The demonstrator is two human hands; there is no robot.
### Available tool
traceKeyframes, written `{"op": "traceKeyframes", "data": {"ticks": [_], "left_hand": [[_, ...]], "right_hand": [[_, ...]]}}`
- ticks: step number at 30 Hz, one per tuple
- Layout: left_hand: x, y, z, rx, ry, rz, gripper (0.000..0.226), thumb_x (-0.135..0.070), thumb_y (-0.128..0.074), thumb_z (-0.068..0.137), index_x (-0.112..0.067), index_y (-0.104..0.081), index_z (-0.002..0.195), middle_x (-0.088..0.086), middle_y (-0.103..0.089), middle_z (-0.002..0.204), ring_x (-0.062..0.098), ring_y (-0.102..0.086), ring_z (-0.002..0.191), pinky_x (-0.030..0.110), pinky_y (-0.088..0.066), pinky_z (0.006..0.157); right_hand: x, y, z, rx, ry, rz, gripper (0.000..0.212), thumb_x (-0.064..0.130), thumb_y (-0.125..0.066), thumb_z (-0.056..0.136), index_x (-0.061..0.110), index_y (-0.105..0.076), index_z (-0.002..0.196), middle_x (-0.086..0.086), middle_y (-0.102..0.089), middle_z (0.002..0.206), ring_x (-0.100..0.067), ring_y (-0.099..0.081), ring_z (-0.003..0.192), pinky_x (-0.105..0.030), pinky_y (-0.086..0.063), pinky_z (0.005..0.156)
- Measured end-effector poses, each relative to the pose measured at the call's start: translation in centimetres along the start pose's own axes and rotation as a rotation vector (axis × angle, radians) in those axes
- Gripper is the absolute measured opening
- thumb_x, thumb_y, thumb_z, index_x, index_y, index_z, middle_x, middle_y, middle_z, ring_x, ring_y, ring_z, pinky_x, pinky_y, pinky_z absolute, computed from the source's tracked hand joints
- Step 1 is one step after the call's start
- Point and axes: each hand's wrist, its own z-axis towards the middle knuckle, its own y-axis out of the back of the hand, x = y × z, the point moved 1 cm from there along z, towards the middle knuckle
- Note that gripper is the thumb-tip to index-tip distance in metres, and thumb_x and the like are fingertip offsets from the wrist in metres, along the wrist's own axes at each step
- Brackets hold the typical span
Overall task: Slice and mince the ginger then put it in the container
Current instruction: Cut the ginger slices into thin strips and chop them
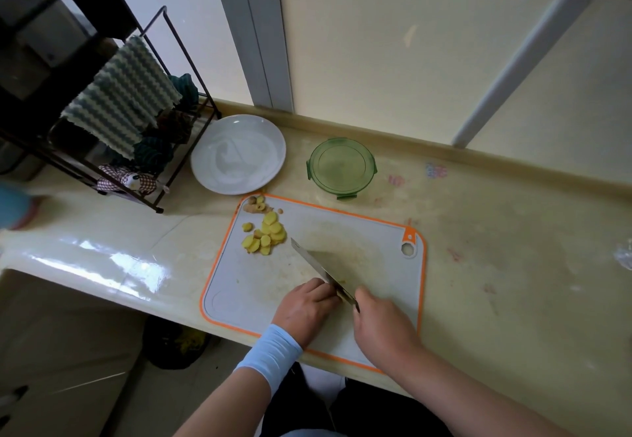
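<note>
A home kitchen: glossy counter, cutting board, plate, cloth-draped dish rack.

Yellow ginger slices; grey cutting board with orange rim; green see-through container; white plate; cream surface; green-white zigzag cloth; pale blue wristband.

There is one plate, one green container, one cutting board, one knife, and around twelve ginger slices.
</note>
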Motion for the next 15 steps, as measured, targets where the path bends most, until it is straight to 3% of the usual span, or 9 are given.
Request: {"op": "traceKeyframes", "data": {"ticks": [8, 15], "left_hand": [[0.1, -0.4, -0.3, -0.003, 0.003, -0.009, 0.022, -0.012, -0.059, 0.087, -0.019, -0.074, 0.102, -0.002, -0.066, 0.105, 0.02, -0.061, 0.092, 0.03, -0.054, 0.07], [0.0, -0.4, -0.3, 0.012, 0.01, -0.018, 0.019, -0.011, -0.058, 0.091, -0.019, -0.072, 0.099, -0.001, -0.065, 0.1, 0.02, -0.059, 0.09, 0.031, -0.053, 0.072]], "right_hand": [[-2.1, -1.1, -2.2, 0.039, -0.037, -0.034, 0.012, 0.026, -0.037, 0.098, 0.026, -0.03, 0.089, -0.01, -0.064, 0.093, -0.033, -0.063, 0.089, -0.035, -0.033, 0.062], [1.0, -0.8, 1.3, 0.046, 0.002, -0.058, 0.007, 0.019, -0.04, 0.097, 0.02, -0.043, 0.103, -0.011, -0.064, 0.097, -0.034, -0.063, 0.095, -0.034, -0.033, 0.065]]}}
